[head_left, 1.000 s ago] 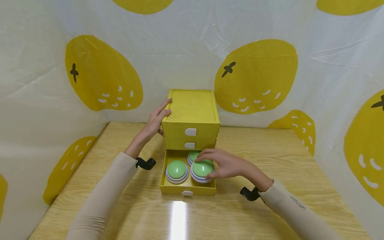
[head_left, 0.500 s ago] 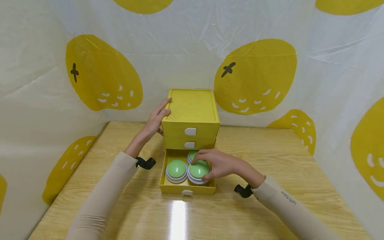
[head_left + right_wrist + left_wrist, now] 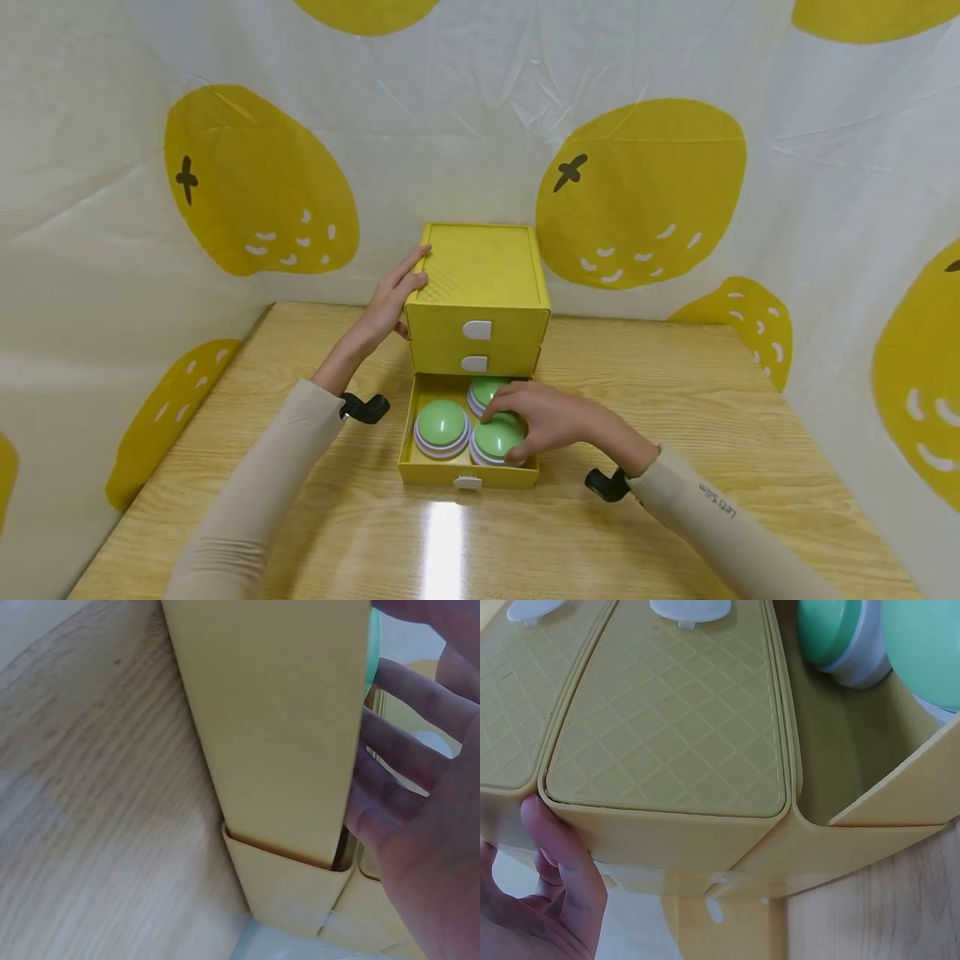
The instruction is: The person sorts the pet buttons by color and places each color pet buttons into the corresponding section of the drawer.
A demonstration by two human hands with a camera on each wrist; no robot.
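Right hand (image 3: 420, 825) beside yellow drawer wall (image 3: 277, 735)

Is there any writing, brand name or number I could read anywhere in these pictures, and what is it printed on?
Small dark lettering on the beige right sleeve: too small and tilted to read for sure; it seems to begin "Let's".
Yellow plastic three-drawer box: no text, only an embossed pattern.
Green dome-shaped buttons with white bases: no text visible.
White backdrop sheet with yellow fruit prints: pictures only, no words.

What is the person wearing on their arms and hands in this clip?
Both arms are in long, close-fitting beige sleeves; the right sleeve carries small dark lettering near the cuff. A black clip-like mount sits at each wrist, the left mount and the right mount. The left hand and right hand are bare.
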